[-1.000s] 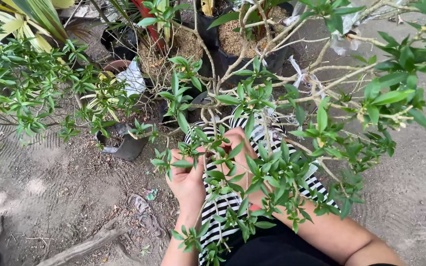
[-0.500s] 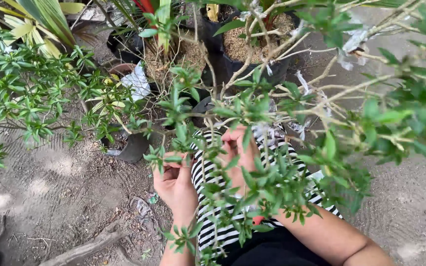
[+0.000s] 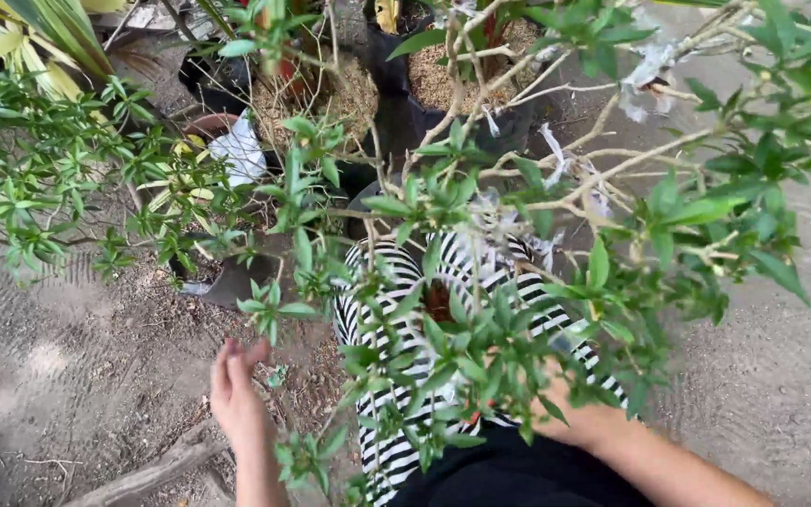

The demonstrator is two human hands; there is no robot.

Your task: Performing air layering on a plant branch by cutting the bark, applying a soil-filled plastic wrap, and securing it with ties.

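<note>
Green leafy branch (image 3: 481, 338), left hand (image 3: 237, 399) over dirt (image 3: 96, 357)

The leafy branches (image 3: 481, 319) hang in the middle, above the striped cloth (image 3: 396, 282) on the person's lap. The left hand (image 3: 237, 399) is low on the left, over the ground (image 3: 96, 347), apart from the branches. The right hand (image 3: 574, 418) is under the leaves on the right. The pots (image 3: 452, 84) stand behind, at the top. A fallen branch (image 3: 152, 474) lies left of the left hand.
</note>
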